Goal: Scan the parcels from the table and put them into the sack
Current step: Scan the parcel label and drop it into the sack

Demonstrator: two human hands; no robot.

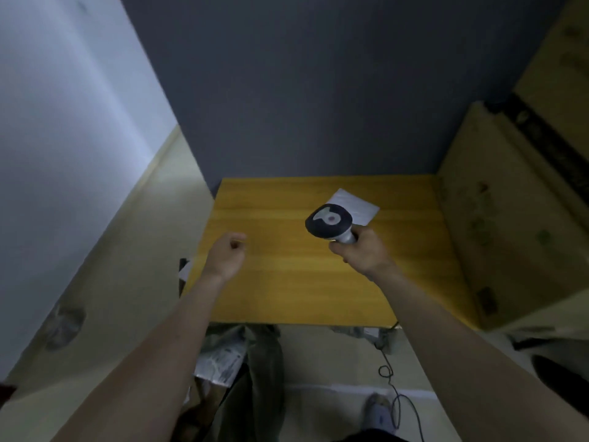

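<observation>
Scanner raised over the last parcel

The right hand (361,250) grips the grey handle of a dark-headed handheld scanner (329,222) above a flat white parcel (358,205) lying near the yellow wooden table's (287,282) far right. The left hand (228,253) hovers loosely curled, holding nothing. The sack (223,362) with parcels sits on the floor below the table's near edge

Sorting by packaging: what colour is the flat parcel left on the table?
White; the flat parcel lies on the yellow wooden table, clearest in the head view.

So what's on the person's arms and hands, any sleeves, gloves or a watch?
Both forearms are bare as far as the view shows. The left hand and right hand have no gloves. No watch, band or ring shows, though the picture is soft.
</observation>
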